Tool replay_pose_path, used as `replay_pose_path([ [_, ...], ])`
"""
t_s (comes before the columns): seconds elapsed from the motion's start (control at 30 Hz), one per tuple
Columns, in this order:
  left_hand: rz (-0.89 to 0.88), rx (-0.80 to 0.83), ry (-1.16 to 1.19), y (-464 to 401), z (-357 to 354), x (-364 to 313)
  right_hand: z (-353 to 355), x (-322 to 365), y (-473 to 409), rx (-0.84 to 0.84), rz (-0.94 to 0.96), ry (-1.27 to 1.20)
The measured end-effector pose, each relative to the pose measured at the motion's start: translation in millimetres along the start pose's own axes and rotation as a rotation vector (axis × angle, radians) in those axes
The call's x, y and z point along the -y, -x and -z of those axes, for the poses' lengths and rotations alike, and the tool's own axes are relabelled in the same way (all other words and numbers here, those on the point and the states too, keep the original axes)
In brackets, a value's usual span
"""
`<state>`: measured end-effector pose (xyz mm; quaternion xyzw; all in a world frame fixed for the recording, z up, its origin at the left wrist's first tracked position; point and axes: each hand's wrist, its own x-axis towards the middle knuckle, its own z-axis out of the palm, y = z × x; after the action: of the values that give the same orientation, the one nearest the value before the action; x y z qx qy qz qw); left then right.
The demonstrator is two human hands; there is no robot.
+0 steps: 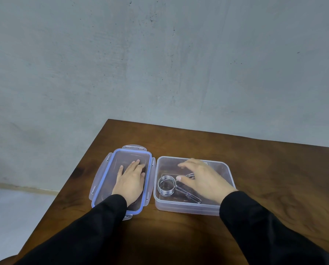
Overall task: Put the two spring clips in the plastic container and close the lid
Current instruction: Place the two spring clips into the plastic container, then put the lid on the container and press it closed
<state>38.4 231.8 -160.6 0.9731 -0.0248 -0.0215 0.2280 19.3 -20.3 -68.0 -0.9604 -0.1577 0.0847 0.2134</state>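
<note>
One spring clip (pixel 168 186) sits in the plastic container (pixel 190 207), second maybe under the right hand (pixel 203 178) – grip loose, empty; left hand (pixel 130 180) flat on the lid (pixel 102 173) – still off.

Long black sleeves (pixel 94 224) to both wrists, bare left hand (pixel 130 180) and right hand (pixel 203 178)

Brown wooden table (pixel 255 169), plastic container (pixel 188 209), lid (pixel 102 169)

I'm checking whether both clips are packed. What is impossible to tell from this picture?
- Second clip: head view, mostly hidden under the right hand; only a wire end shows.
- Right hand's grip: blurred, fingers seen from behind.
- Lid centre: covered by the left hand.
</note>
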Motion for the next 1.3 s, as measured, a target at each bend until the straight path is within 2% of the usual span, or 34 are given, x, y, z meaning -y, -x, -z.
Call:
replay_pose_path([
  [0.1,0.009,-0.028,0.093,9.5,18.1,-7.0,4.2,8.5,4.7,-0.129,0.023,-0.075],
  [0.2,-0.052,-0.093,-0.019,36.3,33.2,-4.1,0.2,21.8,8.8,-0.194,0.081,-0.089],
  [0.43,-0.161,-0.01,-0.218,107.0,30.6,37.4,-28.4,56.0,19.4,-0.192,0.224,-0.08],
  [0.53,-0.194,0.031,-0.227,116.5,26.3,45.9,-41.1,63.0,23.2,-0.174,0.258,-0.066],
  [0.73,-0.318,-0.119,-0.241,119.3,15.7,59.0,-55.2,70.9,27.9,-0.125,0.306,0.003],
  [0.87,-0.423,-0.261,-0.212,121.7,21.2,55.6,-56.3,70.7,33.2,-0.134,0.274,-0.017],
  [0.97,-0.387,-0.49,-0.152,119.0,49.6,38.5,-49.7,73.8,36.9,-0.18,0.203,-0.087],
  [1.03,-0.294,-0.619,-0.075,115.9,76.8,18.3,-41.2,75.7,37.1,-0.218,0.151,-0.134],
  [1.13,-0.153,-0.772,0.202,112.2,115.9,-10.5,-24.3,75.1,35.9,-0.275,0.082,-0.267],
  [1.2,-0.18,-0.859,0.381,110.9,136.9,-27.9,-12.5,70.2,33.2,-0.32,0.023,-0.411],
  [1.3,-0.347,-0.904,0.588,111.2,165.9,-60.4,5.7,58.0,30.2,-0.356,-0.049,-0.656],
])
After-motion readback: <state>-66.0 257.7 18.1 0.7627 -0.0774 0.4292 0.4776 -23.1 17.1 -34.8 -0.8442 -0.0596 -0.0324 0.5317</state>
